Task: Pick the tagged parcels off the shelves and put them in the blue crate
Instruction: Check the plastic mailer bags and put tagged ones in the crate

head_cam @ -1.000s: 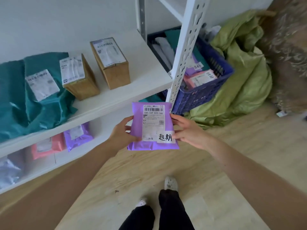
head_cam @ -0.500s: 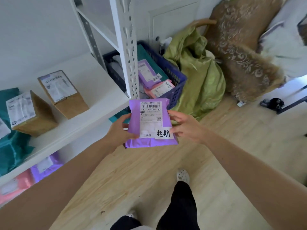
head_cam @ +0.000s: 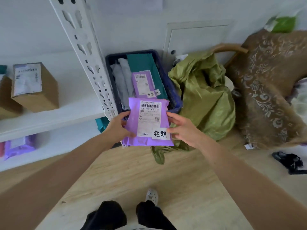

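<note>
I hold a purple parcel flat between both hands, just in front of the blue crate. It bears a white shipping label and a handwritten white tag at its lower right. My left hand grips its left edge with the thumb on top. My right hand pinches its right edge. The crate stands on the floor behind the white shelf post and holds a tagged purple parcel, a teal bag and grey bags.
A cardboard box sits on the white shelf at left; a purple parcel lies on the shelf below. A green sack slumps right of the crate, a brown patterned cloth beyond. Wooden floor and my feet are below.
The view has swung right toward the crate. The purple parcel, held in both hands throughout, now sits over the crate's near edge.
</note>
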A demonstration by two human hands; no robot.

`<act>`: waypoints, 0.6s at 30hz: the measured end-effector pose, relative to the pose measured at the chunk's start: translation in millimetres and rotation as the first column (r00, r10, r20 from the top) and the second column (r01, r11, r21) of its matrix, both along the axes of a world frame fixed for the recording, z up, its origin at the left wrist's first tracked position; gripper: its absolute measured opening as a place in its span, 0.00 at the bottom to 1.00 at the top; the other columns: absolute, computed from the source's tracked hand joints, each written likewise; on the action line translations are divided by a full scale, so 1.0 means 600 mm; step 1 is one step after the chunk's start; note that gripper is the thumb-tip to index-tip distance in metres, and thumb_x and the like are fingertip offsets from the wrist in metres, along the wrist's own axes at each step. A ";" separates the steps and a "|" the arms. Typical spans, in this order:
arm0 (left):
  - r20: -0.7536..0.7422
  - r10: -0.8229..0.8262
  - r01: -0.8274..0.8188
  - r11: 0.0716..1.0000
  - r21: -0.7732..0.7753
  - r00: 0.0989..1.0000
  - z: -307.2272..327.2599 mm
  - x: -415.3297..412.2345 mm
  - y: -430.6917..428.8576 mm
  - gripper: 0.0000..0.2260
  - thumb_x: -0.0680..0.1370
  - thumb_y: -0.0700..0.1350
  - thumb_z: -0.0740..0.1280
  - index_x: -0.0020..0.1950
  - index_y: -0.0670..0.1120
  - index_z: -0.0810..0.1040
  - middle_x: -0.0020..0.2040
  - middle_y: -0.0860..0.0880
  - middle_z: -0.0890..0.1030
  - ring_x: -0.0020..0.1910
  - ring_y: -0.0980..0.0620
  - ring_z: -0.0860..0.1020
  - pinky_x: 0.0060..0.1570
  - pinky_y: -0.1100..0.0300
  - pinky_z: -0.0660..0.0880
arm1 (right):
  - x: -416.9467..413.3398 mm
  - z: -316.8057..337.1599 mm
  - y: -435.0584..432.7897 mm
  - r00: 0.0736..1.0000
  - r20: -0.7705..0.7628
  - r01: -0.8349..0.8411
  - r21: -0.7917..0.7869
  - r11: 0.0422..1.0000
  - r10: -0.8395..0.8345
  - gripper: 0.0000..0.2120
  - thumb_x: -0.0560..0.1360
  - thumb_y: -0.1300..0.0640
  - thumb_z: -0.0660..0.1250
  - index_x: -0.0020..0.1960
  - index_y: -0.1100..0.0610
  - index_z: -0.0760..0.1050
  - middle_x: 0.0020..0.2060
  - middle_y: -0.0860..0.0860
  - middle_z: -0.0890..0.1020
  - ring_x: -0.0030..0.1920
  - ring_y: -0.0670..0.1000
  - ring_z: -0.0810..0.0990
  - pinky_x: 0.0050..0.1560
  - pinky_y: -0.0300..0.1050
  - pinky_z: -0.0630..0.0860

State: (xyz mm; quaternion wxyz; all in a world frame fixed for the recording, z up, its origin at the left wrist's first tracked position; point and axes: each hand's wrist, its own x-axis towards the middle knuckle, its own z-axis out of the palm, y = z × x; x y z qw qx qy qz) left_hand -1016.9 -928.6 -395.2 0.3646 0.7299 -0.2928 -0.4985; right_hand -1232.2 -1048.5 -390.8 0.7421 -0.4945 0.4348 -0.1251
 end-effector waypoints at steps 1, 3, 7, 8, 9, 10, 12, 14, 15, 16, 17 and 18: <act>-0.006 0.024 -0.023 1.000 0.006 1.000 0.000 -0.007 -0.011 0.42 0.65 0.26 0.74 0.74 0.50 0.64 0.50 0.48 0.76 0.48 0.45 0.77 0.44 0.53 0.77 | -0.003 -0.001 -0.019 1.000 -0.007 -0.014 0.000 1.000 0.014 0.31 0.72 0.78 0.62 0.70 0.55 0.68 0.56 0.44 0.80 0.55 0.50 0.80 0.47 0.47 0.81; -0.015 0.070 -0.070 0.997 0.018 0.997 -0.002 -0.020 -0.032 0.42 0.65 0.26 0.73 0.74 0.50 0.64 0.52 0.45 0.76 0.50 0.44 0.78 0.41 0.55 0.77 | -0.008 -0.007 -0.054 0.999 -0.022 -0.048 0.000 0.999 0.048 0.32 0.72 0.78 0.62 0.71 0.55 0.68 0.60 0.45 0.80 0.58 0.50 0.80 0.49 0.48 0.81; -0.022 0.140 -0.138 0.989 0.055 0.990 -0.014 -0.032 -0.068 0.43 0.65 0.26 0.73 0.75 0.51 0.62 0.56 0.41 0.77 0.54 0.41 0.78 0.46 0.50 0.78 | -0.001 -0.020 -0.111 0.995 -0.043 -0.093 0.013 0.996 0.094 0.32 0.72 0.79 0.62 0.71 0.55 0.68 0.60 0.48 0.79 0.58 0.51 0.80 0.52 0.51 0.80; -0.025 0.146 -0.144 0.988 0.062 0.989 -0.017 -0.032 -0.073 0.43 0.65 0.26 0.73 0.75 0.51 0.62 0.56 0.41 0.77 0.54 0.41 0.78 0.47 0.49 0.78 | 0.001 -0.023 -0.118 0.994 -0.044 -0.097 0.014 0.995 0.098 0.32 0.72 0.79 0.61 0.70 0.55 0.69 0.59 0.47 0.80 0.57 0.51 0.80 0.52 0.52 0.80; -0.025 0.153 -0.151 0.986 0.070 0.988 -0.022 -0.030 -0.082 0.43 0.65 0.26 0.73 0.75 0.51 0.62 0.56 0.41 0.77 0.54 0.41 0.78 0.47 0.48 0.78 | 0.006 -0.027 -0.129 0.994 -0.042 -0.104 0.018 0.994 0.104 0.31 0.72 0.79 0.61 0.69 0.54 0.70 0.57 0.47 0.81 0.56 0.51 0.80 0.52 0.51 0.80; -0.024 0.158 -0.155 0.985 0.079 0.987 -0.026 -0.027 -0.091 0.43 0.65 0.26 0.73 0.75 0.51 0.62 0.56 0.41 0.77 0.53 0.41 0.78 0.47 0.48 0.78 | 0.010 -0.031 -0.141 0.992 -0.045 -0.113 0.019 0.993 0.114 0.30 0.72 0.79 0.60 0.67 0.53 0.71 0.56 0.46 0.81 0.55 0.50 0.81 0.52 0.50 0.80; -0.038 0.169 -0.165 0.982 0.092 0.985 -0.034 -0.020 -0.111 0.43 0.66 0.26 0.73 0.75 0.50 0.62 0.55 0.41 0.77 0.52 0.42 0.79 0.48 0.48 0.79 | 0.022 -0.037 -0.161 0.989 -0.054 -0.137 0.024 0.990 0.138 0.29 0.73 0.79 0.60 0.61 0.49 0.74 0.55 0.46 0.81 0.54 0.50 0.81 0.52 0.50 0.80; -0.057 0.175 -0.168 0.980 0.102 0.983 -0.042 -0.009 -0.135 0.43 0.66 0.25 0.72 0.75 0.50 0.61 0.55 0.42 0.77 0.52 0.43 0.79 0.49 0.46 0.79 | 0.034 -0.042 -0.185 0.987 -0.069 -0.147 0.018 0.989 0.148 0.30 0.73 0.79 0.60 0.57 0.45 0.76 0.57 0.46 0.80 0.54 0.50 0.82 0.50 0.50 0.80; -0.066 0.179 -0.172 0.979 0.107 0.982 -0.046 -0.003 -0.149 0.43 0.66 0.25 0.72 0.75 0.49 0.61 0.55 0.43 0.77 0.52 0.43 0.79 0.47 0.47 0.80 | 0.041 -0.045 -0.198 0.986 -0.078 -0.149 0.013 0.989 0.150 0.30 0.73 0.78 0.60 0.57 0.45 0.76 0.58 0.46 0.80 0.54 0.50 0.82 0.49 0.50 0.80; -0.073 0.185 -0.176 0.978 0.108 0.980 -0.047 0.004 -0.165 0.43 0.66 0.24 0.71 0.75 0.49 0.61 0.55 0.43 0.77 0.52 0.44 0.79 0.45 0.49 0.80 | 0.049 -0.048 -0.214 0.985 -0.089 -0.146 0.009 0.989 0.147 0.29 0.73 0.78 0.61 0.58 0.46 0.76 0.59 0.47 0.80 0.54 0.49 0.82 0.49 0.50 0.80; -0.080 0.191 -0.182 0.978 0.107 0.978 -0.049 0.010 -0.180 0.43 0.67 0.24 0.71 0.76 0.49 0.61 0.54 0.43 0.78 0.51 0.45 0.79 0.43 0.52 0.79 | 0.056 -0.052 -0.229 0.985 -0.102 -0.139 0.007 0.990 0.139 0.29 0.73 0.78 0.60 0.62 0.48 0.75 0.60 0.47 0.79 0.54 0.49 0.82 0.48 0.50 0.80; -0.091 0.196 -0.187 0.977 0.103 0.976 -0.050 0.018 -0.201 0.43 0.67 0.24 0.70 0.76 0.49 0.60 0.54 0.44 0.78 0.51 0.45 0.79 0.42 0.54 0.79 | 0.066 -0.054 -0.249 0.983 -0.119 -0.140 0.005 0.990 0.140 0.30 0.73 0.78 0.60 0.65 0.50 0.73 0.61 0.48 0.79 0.55 0.50 0.81 0.48 0.49 0.80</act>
